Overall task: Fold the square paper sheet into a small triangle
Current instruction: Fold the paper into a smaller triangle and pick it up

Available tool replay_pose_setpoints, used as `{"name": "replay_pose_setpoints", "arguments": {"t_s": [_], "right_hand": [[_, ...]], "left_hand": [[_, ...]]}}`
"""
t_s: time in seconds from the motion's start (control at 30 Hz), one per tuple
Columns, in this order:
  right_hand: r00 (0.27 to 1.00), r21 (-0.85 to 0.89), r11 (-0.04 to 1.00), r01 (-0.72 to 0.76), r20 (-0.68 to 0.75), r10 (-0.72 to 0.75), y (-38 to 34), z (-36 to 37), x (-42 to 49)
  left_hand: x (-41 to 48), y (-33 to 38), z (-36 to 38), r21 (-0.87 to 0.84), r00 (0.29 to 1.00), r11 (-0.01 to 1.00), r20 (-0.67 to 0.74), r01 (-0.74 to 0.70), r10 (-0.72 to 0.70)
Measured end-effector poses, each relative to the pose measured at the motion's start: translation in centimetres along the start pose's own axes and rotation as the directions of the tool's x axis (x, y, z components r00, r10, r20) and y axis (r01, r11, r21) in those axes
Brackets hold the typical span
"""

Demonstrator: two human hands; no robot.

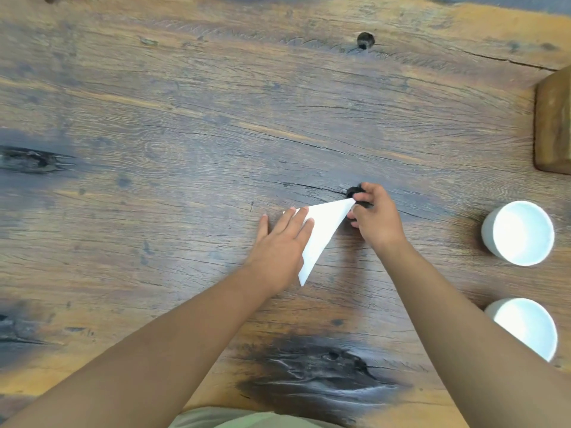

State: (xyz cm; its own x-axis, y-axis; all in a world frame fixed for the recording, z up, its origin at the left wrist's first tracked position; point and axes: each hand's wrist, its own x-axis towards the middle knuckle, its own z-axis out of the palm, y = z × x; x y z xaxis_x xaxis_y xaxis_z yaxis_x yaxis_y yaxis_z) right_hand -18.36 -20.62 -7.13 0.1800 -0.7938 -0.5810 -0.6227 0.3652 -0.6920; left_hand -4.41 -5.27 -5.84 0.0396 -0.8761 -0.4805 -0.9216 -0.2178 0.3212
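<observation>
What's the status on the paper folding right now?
Left hand flat, pinning the white paper. Right hand pinching its far corner. Paper already a triangle on the wooden table. Two white cups off to the right, clear of the work.

A worn wooden bench (185,125) with dark knots and cracks fills the view. Two white cups (519,233) (525,327) stand apart near its right side. A wooden block (554,125) sits at the right edge, beyond them.
</observation>
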Motion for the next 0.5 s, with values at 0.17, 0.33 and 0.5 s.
{"name": "replay_pose_setpoints", "arguments": {"t_s": [0.17, 0.33, 0.5], "right_hand": [[0.999, -0.022, 1.0, 0.01, 0.031, -0.01, -0.4, -0.4, 0.1], [0.999, 0.153, 0.987, -0.038, 0.039, 0.033, -1.1, -0.5, -0.5], [0.999, 0.15, 0.988, -0.03, 0.03, 0.025, -1.5, 0.2, -0.4]], "left_hand": [[0.7, 0.3, -0.5, -0.011, 1.0, 1.0, 0.007, 0.02, -0.02], [0.3, 0.2, -0.4, -0.002, 0.999, 1.0, 0.026, 0.02, -0.02], [-0.2, 0.1, -0.8, -0.009, 0.999, 1.0, 0.054, 0.0, 0.001]]}}
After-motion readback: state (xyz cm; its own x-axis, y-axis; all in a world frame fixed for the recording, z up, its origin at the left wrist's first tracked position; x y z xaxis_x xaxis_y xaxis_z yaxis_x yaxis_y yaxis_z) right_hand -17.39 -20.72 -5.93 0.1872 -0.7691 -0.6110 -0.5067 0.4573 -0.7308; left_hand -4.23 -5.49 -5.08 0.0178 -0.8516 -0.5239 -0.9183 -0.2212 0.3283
